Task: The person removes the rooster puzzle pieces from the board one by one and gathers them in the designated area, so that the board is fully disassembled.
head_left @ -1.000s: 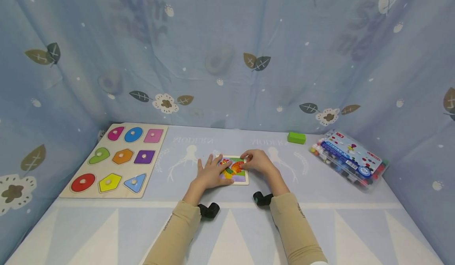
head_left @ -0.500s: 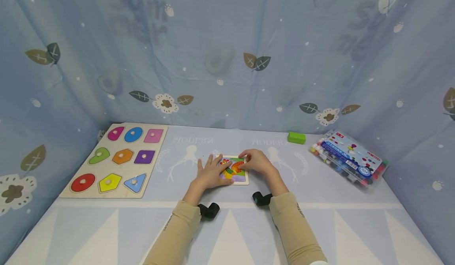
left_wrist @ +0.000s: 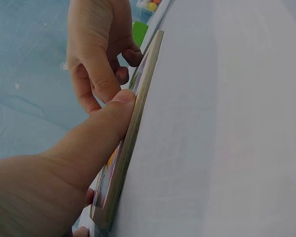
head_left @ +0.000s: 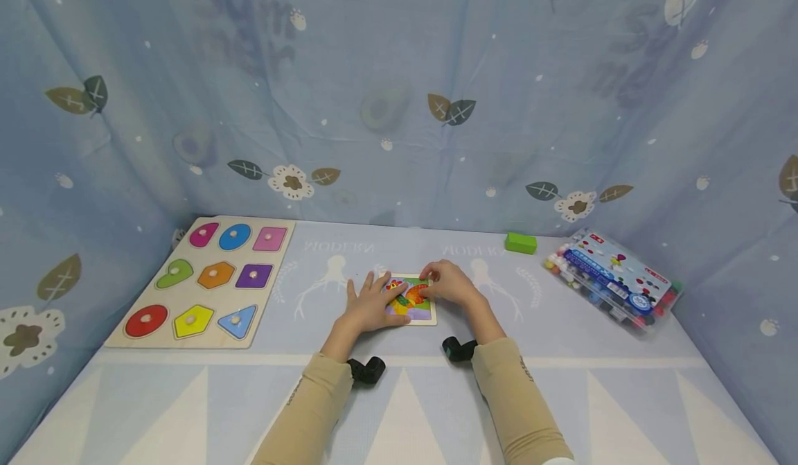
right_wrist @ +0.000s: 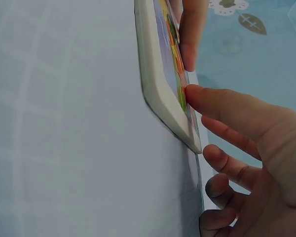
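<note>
A small square picture puzzle [head_left: 421, 312] with a pale wooden frame lies flat on the table, showing an orange, red and green picture. Across its left side rests my left hand [head_left: 368, 308], fingers spread and thumb on the lower edge; the left wrist view shows that thumb [left_wrist: 108, 116] against the frame [left_wrist: 133, 123]. My right hand [head_left: 454, 283] is at the upper right of the puzzle, thumb and index finger on the picture. In the right wrist view, the right hand's thumb [right_wrist: 227, 106] touches the picture near a corner and the other fingers are bent beyond the frame.
A wooden shape board [head_left: 181, 302] with several coloured knobbed pieces lies at the left. At the back right are a green block [head_left: 520, 243] and a clear case of colourful pieces [head_left: 614, 278]. Black devices [head_left: 368, 370] are strapped at both wrists.
My right hand has shifted very slightly left over the puzzle. The left hand and the puzzle have stayed in place.
</note>
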A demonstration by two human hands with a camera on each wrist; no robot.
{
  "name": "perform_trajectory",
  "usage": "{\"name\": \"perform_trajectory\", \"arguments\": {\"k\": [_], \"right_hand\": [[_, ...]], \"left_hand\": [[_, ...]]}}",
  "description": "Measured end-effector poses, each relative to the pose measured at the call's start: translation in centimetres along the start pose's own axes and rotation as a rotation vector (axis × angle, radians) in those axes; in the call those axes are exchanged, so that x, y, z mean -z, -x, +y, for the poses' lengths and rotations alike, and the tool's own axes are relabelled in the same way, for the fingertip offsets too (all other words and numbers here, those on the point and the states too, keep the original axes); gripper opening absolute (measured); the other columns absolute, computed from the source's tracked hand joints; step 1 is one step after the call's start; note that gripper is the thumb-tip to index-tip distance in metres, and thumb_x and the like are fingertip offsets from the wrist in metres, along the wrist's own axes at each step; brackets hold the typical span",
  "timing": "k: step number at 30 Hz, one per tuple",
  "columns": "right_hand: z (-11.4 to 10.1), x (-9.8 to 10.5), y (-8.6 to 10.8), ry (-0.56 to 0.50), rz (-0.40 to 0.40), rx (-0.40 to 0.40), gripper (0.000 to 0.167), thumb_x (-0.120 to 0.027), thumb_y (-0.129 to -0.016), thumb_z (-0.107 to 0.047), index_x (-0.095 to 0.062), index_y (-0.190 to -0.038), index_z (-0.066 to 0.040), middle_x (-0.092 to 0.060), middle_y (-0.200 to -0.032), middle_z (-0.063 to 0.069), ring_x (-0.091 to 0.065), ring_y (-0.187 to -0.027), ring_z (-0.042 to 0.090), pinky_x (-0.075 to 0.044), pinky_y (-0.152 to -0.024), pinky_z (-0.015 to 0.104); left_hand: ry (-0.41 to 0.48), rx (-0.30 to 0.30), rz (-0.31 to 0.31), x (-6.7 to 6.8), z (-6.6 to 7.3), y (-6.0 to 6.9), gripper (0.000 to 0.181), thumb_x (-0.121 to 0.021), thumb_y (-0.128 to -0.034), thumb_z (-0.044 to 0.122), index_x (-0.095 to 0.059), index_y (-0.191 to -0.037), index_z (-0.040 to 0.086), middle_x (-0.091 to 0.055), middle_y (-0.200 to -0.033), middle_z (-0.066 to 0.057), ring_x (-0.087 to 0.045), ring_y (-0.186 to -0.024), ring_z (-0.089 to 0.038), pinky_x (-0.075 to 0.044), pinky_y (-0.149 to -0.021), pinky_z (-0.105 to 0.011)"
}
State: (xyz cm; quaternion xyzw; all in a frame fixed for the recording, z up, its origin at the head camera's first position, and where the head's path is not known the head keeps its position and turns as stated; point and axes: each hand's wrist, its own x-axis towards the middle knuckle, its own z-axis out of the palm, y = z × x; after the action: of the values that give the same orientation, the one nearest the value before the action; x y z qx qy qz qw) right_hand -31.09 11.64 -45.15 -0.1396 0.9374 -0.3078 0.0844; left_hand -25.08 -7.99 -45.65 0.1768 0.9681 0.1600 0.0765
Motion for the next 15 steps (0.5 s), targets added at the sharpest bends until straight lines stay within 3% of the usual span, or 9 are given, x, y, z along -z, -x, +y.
{"name": "perform_trajectory", "arguments": {"k": [4, 15], "right_hand": [[-0.11, 0.01, 0.13, 0.004, 0.011, -0.012, 0.029, -0.077, -0.074, -0.022, -0.068, -0.100, -0.013, -0.055, -0.091, 0.006, -0.049, -0.080, 0.019, -0.042, -0.068, 0.032], [-0.16, -0.01, 0.12, 0.023, 0.016, -0.039, 0.023, -0.078, -0.074, -0.025, -0.068, -0.091, -0.014, -0.055, -0.092, 0.006, -0.050, -0.083, 0.020, -0.043, -0.072, 0.034]], "left_hand": [[-0.001, 0.003, -0.006, -0.04, -0.06, -0.11, 0.071, -0.059, -0.0807, 0.058, -0.038, -0.142, 0.028, -0.021, -0.152, -0.010, -0.009, -0.138, -0.042, -0.002, -0.101, -0.069], [0.050, -0.016, 0.011, 0.16, -0.01, 0.29, 0.073, -0.057, -0.0795, 0.062, -0.039, -0.141, 0.029, -0.022, -0.152, -0.010, -0.009, -0.139, -0.042, 0.001, -0.101, -0.069]]}}
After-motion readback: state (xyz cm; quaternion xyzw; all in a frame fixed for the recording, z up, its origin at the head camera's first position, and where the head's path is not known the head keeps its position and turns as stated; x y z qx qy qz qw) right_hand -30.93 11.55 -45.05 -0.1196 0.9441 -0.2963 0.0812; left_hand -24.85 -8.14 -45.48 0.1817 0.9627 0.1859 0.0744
